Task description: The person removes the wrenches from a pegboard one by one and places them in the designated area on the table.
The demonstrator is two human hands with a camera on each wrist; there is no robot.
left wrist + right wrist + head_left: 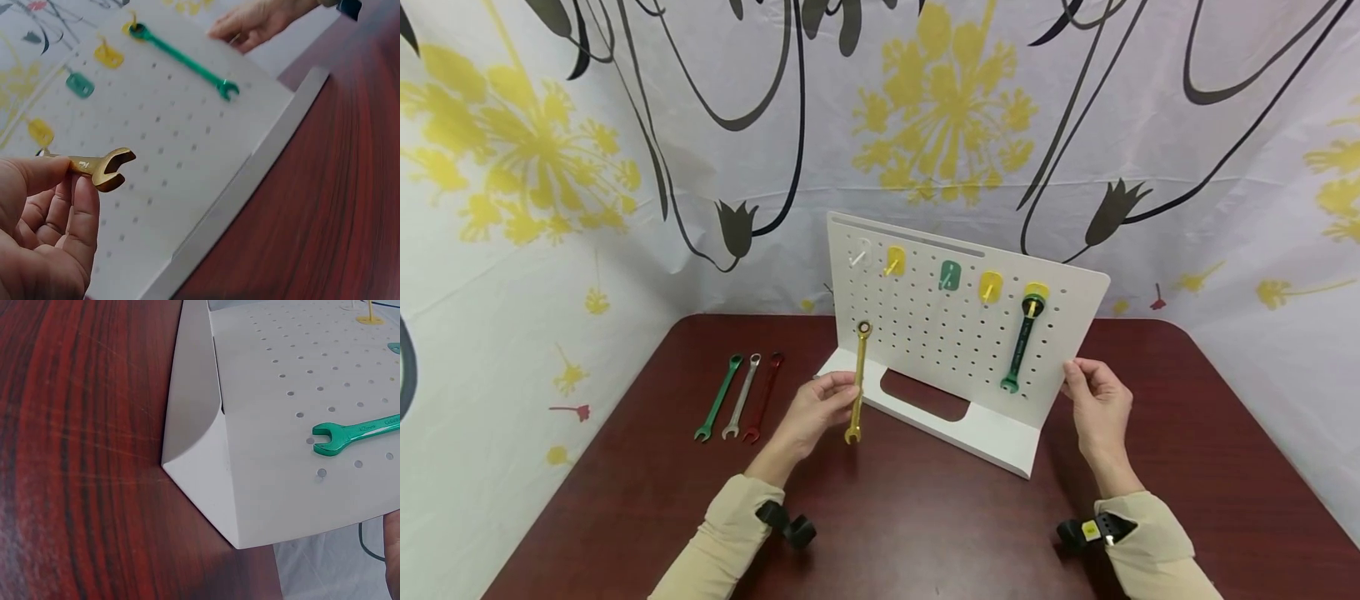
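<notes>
A gold combination wrench (857, 383) is pinched between the thumb and fingers of my left hand (822, 408), upright in front of the white pegboard (917, 333). In the left wrist view its open end (111, 170) sticks out past the fingertips. My right hand (1099, 404) grips the board's right edge between thumb and fingers; some of those fingers are hidden behind it. From the rightmost yellow hook (1036, 291) hangs a green wrench (1019, 346), its open end (331, 438) downward. Other hooks, one clear (861, 252), one green (951, 275) and two yellow (990, 287), hold nothing.
Left of the board, a green wrench (718, 398), a silver wrench (742, 397) and a red wrench (763, 398) lie side by side on the dark red table (910, 533). Behind stands a white cloth (820, 150) with flower prints. The board's base has an oblong cutout.
</notes>
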